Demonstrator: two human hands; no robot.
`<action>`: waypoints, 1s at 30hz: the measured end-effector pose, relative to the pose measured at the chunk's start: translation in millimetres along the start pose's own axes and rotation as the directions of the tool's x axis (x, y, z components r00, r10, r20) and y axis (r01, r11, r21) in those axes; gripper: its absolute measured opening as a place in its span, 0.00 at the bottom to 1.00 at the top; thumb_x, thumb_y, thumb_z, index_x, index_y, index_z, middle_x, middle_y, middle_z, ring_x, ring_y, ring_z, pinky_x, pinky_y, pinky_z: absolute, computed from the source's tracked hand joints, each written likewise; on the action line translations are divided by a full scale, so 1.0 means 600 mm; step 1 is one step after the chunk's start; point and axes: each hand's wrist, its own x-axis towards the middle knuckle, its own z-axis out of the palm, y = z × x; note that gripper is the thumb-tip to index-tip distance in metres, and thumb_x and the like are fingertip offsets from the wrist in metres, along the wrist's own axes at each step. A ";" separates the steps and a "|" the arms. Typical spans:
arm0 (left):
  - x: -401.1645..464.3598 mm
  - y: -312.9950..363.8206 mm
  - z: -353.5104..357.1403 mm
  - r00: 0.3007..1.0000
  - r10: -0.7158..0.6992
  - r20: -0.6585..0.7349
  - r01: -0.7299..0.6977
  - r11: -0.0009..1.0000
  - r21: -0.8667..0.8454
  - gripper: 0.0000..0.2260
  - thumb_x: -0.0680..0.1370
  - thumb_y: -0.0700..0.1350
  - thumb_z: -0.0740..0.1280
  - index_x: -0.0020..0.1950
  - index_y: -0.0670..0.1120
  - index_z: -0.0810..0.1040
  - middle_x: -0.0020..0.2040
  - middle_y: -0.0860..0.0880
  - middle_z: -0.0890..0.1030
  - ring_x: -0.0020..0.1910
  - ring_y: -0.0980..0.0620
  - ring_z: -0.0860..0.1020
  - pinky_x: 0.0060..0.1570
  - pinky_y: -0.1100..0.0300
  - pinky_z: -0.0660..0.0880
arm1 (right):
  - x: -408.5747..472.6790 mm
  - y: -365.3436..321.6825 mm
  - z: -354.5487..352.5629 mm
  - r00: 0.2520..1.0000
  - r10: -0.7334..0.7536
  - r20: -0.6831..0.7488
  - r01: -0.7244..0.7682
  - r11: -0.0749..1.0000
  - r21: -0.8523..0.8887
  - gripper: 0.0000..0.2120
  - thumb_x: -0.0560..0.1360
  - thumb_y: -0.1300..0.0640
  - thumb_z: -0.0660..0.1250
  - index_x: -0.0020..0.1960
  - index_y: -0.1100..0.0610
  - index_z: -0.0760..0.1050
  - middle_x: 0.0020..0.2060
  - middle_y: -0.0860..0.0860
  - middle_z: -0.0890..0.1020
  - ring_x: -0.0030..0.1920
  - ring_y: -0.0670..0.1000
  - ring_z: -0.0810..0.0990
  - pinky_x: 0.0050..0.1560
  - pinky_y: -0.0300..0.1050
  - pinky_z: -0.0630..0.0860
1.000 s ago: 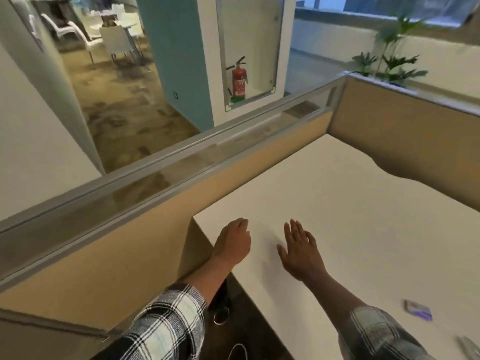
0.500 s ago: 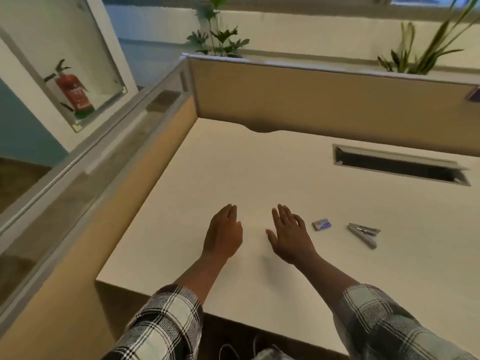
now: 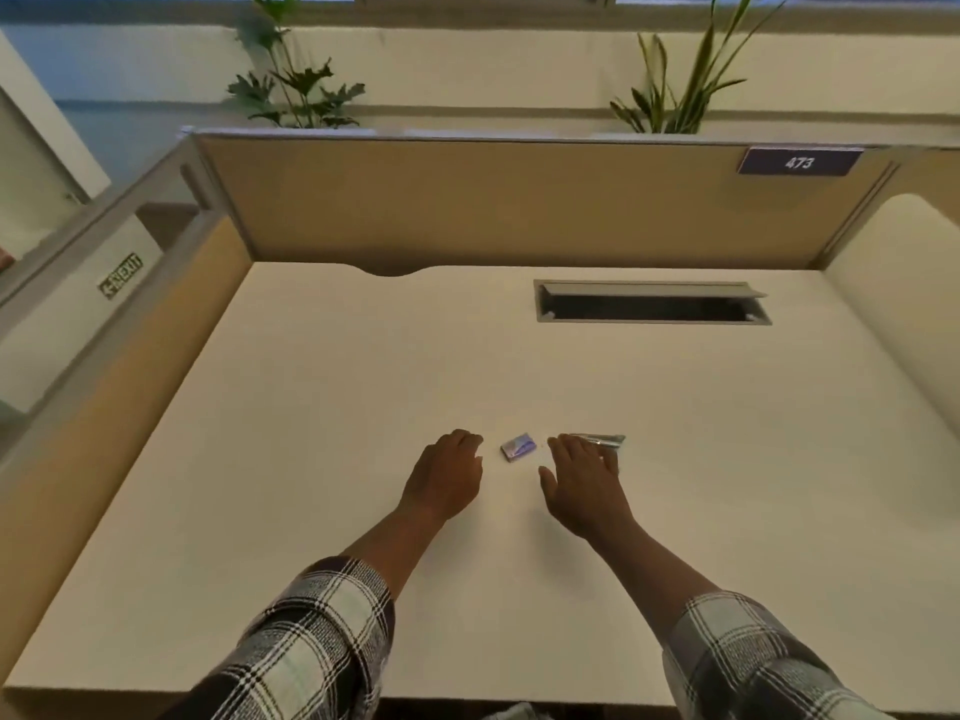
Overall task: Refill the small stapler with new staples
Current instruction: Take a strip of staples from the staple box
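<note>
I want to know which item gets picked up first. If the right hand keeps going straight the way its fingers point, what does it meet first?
Likely the stapler: the right hand already overlaps its near end, though contact is unclear.

desk (image 3: 322,459) with stapler (image 3: 605,440), staple box (image 3: 518,447)

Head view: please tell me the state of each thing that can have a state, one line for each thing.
Small silver metal stapler: lies flat on the desk, looks closed, near end under the right fingers.
Small purple staple box: closed, on the desk between the hands, untouched.
Left hand: loosely curled, empty, beside the box.
Right hand: fingers straight, reaching onto the stapler.
Grey cable hatch in the white desk: lid open.
</note>
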 end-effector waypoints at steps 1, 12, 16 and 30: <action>0.006 0.014 0.005 1.000 -0.006 0.018 0.006 1.000 0.004 0.16 0.80 0.46 0.58 0.67 0.47 0.71 0.65 0.48 0.76 0.62 0.46 0.75 0.60 0.52 0.71 | 0.003 0.017 0.000 1.000 -0.003 0.008 0.003 1.000 -0.006 0.20 0.78 0.48 0.57 0.67 0.55 0.70 0.64 0.51 0.76 0.67 0.53 0.72 0.65 0.55 0.64; 0.092 0.129 0.059 0.969 -0.166 0.183 0.168 0.986 0.007 0.19 0.79 0.43 0.60 0.70 0.50 0.69 0.68 0.51 0.72 0.68 0.47 0.69 0.64 0.52 0.68 | 0.033 0.170 0.013 0.991 -0.089 0.099 0.089 0.996 0.014 0.19 0.75 0.59 0.56 0.65 0.56 0.72 0.63 0.52 0.76 0.63 0.56 0.74 0.62 0.53 0.64; 0.108 0.128 0.079 0.953 -0.218 0.211 0.214 0.976 0.041 0.21 0.80 0.43 0.60 0.73 0.51 0.66 0.71 0.50 0.70 0.69 0.47 0.68 0.66 0.52 0.65 | 0.043 0.184 0.018 0.986 -0.112 0.126 0.110 0.994 0.030 0.21 0.76 0.58 0.54 0.67 0.53 0.70 0.66 0.50 0.74 0.66 0.53 0.71 0.64 0.51 0.61; 0.109 0.123 0.069 0.991 -0.038 0.127 0.091 0.894 -0.439 0.21 0.69 0.34 0.71 0.61 0.44 0.78 0.53 0.46 0.81 0.51 0.50 0.79 0.53 0.61 0.75 | 0.074 0.131 0.009 0.992 0.000 0.125 -0.067 0.845 0.531 0.14 0.79 0.53 0.61 0.61 0.58 0.77 0.54 0.54 0.83 0.54 0.55 0.81 0.53 0.44 0.72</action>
